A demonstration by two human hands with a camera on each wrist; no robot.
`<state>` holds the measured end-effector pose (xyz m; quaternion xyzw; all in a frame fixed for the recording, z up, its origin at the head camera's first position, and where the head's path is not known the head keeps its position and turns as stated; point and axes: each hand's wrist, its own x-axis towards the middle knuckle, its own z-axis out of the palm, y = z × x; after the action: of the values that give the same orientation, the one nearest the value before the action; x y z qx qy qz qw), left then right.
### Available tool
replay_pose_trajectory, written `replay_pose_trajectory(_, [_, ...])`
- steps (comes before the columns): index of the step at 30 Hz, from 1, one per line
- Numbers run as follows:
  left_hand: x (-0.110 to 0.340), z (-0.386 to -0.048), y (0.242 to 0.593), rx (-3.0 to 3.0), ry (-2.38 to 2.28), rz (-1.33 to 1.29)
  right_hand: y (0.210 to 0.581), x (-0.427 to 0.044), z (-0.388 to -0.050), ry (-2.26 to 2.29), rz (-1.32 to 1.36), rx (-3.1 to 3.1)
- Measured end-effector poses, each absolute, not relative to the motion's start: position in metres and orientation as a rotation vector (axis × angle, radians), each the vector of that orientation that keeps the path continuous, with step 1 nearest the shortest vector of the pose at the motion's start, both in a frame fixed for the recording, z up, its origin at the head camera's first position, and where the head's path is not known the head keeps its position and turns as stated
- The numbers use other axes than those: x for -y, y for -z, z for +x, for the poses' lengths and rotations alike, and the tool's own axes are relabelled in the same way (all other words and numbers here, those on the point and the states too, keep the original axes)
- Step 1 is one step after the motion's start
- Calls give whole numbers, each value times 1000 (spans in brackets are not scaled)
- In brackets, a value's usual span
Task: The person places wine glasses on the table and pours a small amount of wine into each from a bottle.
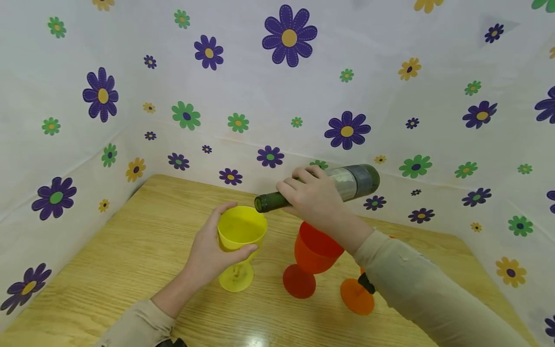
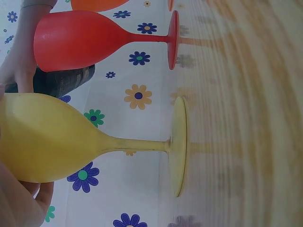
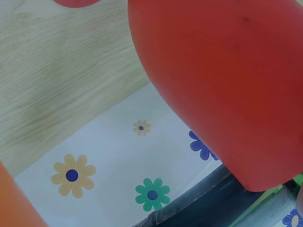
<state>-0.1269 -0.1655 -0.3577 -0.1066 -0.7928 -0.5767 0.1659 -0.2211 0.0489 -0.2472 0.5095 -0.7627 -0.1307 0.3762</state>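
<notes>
A yellow goblet stands upright on the wooden table, and my left hand grips its bowl from the left side. My right hand holds a green wine bottle round its neck and shoulder. The bottle is tilted, its mouth pointing left, just above and beside the goblet's rim. No liquid shows at the mouth. Below the right hand stands a red goblet; the hand and forearm cover part of its rim. In the left wrist view the yellow goblet's foot sits flat on the table.
An orange goblet stands right of the red one, mostly hidden under the right sleeve. The wooden table meets a white flower-patterned cloth at the back and sides.
</notes>
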Motion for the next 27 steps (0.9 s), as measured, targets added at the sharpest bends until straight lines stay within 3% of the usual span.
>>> replay_pose_trajectory(27, [165,-126,357,2284,1597,-288,256,-41,-225,452,1339,1943])
